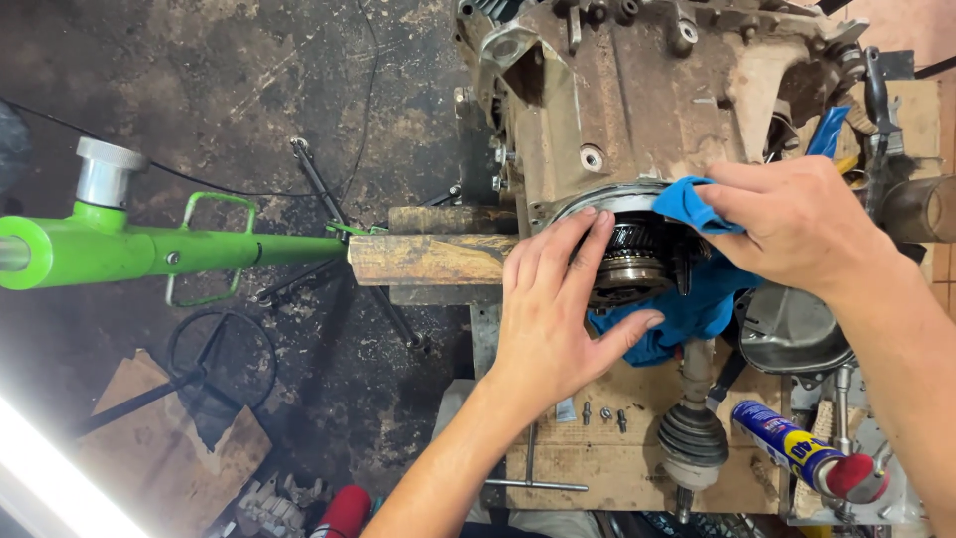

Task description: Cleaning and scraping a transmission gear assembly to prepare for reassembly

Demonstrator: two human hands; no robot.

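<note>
Lying at the lower right on the wooden counter (607,463), a spray can (792,445), blue with a yellow band and a red cap, long axis slanting from upper left to lower right, cap toward the lower right; printed label on its side, not read here. Near the middle, a round gear assembly (629,261) set in the opening of a big rusty gearbox housing (637,100), face of the gears turned toward the camera, housing stretching upward in the head view. Left hand (558,314) spread flat over the left part of the gears, fingers (573,249) wide and holding nothing, thumb resting on a blue cloth (687,314) under the assembly. Right hand (797,224) pinching a corner of the same blue cloth against the upper right rim, fingers closed on it. Below, an axle shaft (692,418) with a black rubber boot, upright in the picture; small bolts (602,413) beside it; left, a green jack handle (179,249) lying horizontal over the dark floor (249,100).
</note>
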